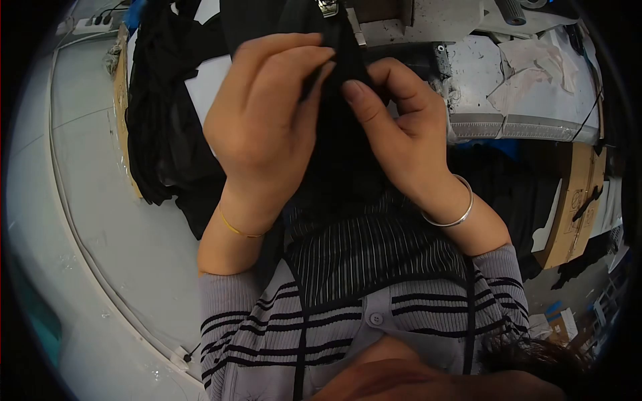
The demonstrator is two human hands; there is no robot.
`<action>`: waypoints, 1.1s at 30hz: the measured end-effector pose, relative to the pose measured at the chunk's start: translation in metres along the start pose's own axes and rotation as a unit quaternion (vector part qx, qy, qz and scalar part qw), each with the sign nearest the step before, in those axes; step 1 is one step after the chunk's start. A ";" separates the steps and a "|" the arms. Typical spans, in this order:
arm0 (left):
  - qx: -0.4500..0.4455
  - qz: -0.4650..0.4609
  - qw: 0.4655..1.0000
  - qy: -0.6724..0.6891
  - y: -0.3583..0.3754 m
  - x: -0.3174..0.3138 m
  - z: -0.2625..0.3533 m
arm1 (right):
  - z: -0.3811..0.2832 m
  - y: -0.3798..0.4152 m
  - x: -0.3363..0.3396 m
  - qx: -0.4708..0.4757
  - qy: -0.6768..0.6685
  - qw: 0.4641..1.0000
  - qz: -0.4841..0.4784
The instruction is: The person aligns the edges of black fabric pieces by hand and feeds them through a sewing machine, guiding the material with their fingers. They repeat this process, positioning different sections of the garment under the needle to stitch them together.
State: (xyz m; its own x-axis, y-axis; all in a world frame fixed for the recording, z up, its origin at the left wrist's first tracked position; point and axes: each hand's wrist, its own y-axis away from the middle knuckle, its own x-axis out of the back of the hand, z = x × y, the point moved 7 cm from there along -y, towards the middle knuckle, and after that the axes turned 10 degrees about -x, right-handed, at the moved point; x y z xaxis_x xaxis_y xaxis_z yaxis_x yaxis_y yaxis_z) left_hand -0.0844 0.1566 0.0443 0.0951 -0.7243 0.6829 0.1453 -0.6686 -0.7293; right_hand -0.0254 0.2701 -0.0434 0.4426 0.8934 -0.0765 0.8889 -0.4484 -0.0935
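Black cloth (341,140) hangs in front of me and runs up between my two hands towards a metal sewing machine foot (328,7) at the top. My left hand (267,110) has its fingers bent over towards the thumb, at the left side of the cloth. Its fingertips look closed on the fabric, though the dark cloth makes the grip hard to see. On the other side, my right hand (409,127) pinches the cloth's edge between thumb and curled fingers, with the thumb on top.
A pile of black garments (167,120) lies on the left beside a white sheet (208,87). To the right is the machine bed (478,77), with scraps of pale cloth (535,63) and a ruler strip (521,127). Lower right stands a cardboard box (572,207).
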 end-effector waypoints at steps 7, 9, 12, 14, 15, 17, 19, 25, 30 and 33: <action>0.087 0.025 0.996 0.016 -0.001 0.026 0.004 | 0.000 0.009 0.006 -0.046 0.001 0.999 -0.026; 0.016 -0.030 0.998 -0.045 -0.009 0.019 0.020 | -0.001 0.011 0.007 -0.022 -0.003 1.000 -0.005; 0.015 -0.072 0.995 -0.066 -0.005 0.000 0.032 | 0.000 0.011 0.006 -0.023 -0.024 0.999 0.004; 0.036 -0.066 0.995 -0.061 -0.003 -0.006 0.030 | -0.001 0.007 0.005 -0.016 -0.022 1.000 0.005; 0.045 -0.052 0.996 -0.056 -0.003 -0.007 0.025 | -0.003 0.004 0.003 -0.010 -0.020 1.000 0.006; 0.055 -0.038 0.996 -0.052 -0.006 -0.009 0.014 | -0.001 -0.008 -0.002 -0.004 -0.025 1.000 0.017; 0.116 -0.042 0.992 0.019 -0.009 -0.010 -0.003 | -0.004 -0.013 -0.004 0.004 -0.029 0.999 0.030; 0.158 0.050 0.986 0.010 0.028 0.010 -0.015 | 0.003 -0.003 -0.004 -0.072 -0.098 0.991 0.056; 0.526 0.014 0.783 0.333 0.136 0.028 -0.040 | 0.012 0.010 -0.018 0.006 0.028 0.996 -0.088; 0.476 0.003 0.827 0.300 0.094 0.084 -0.080 | 0.000 0.052 -0.055 -0.201 -0.178 0.920 -0.286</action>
State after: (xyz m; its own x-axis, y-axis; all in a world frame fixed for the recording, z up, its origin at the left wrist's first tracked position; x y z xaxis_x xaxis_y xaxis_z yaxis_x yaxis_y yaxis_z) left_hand -0.1419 0.0191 0.0296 -0.3648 -0.8715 0.3279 0.8829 -0.4356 -0.1755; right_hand -0.0031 0.1975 -0.0444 -0.1134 0.8831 -0.4552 0.9677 0.2020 0.1508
